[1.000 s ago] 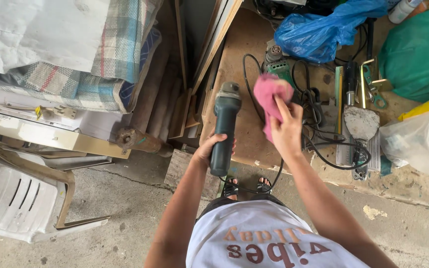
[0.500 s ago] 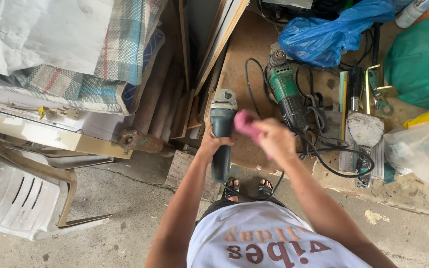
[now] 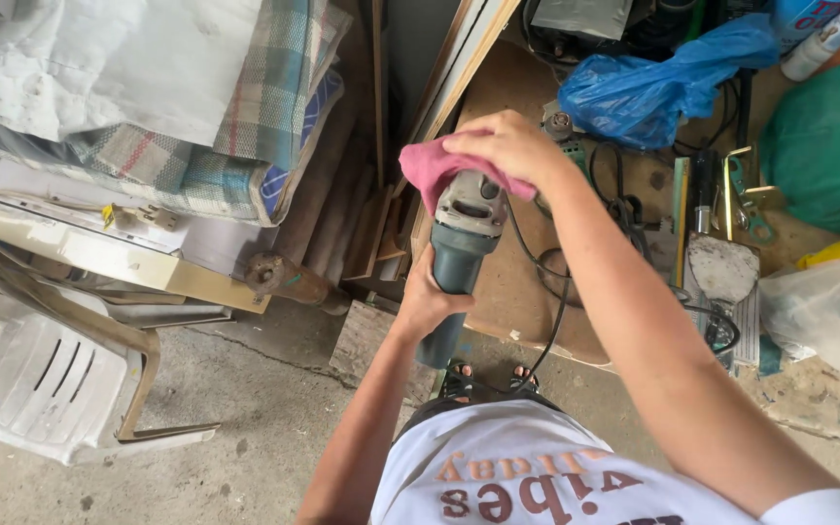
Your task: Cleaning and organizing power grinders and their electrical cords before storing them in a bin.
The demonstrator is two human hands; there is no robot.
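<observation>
Looking down from the head cam: left hand (image 3: 428, 303) is wrapped tight round the grey-green body of an angle grinder (image 3: 459, 262), held nose-up at centre frame. Right hand (image 3: 506, 146) sits at 12 o'clock of the grinder, fingers curled over a pink rag (image 3: 432, 165) and pressing it onto the tool's grey head.

Change vs. half a sec ago: the rag was then low beside the grinder's body; now it's up on the head, and the grinder itself is raised a bit. Reads as wiping that has moved to the top end.

Around: a black cord (image 3: 548, 321) drops from the grinder toward 6 o'clock, near the sandalled feet. At 3 o'clock lies a crusted trowel (image 3: 721, 267) on a brown board (image 3: 503, 282); a blue plastic bag (image 3: 648, 83) at 1 o'clock, w/ a second green grinder mostly hidden behind the right forearm. White plastic chair (image 3: 41, 389) at 8 o'clock, folded checked cloth (image 3: 235, 126) at 10 o'clock. Clutter crowds the board; loose cables lie close to the wiping hand.
</observation>
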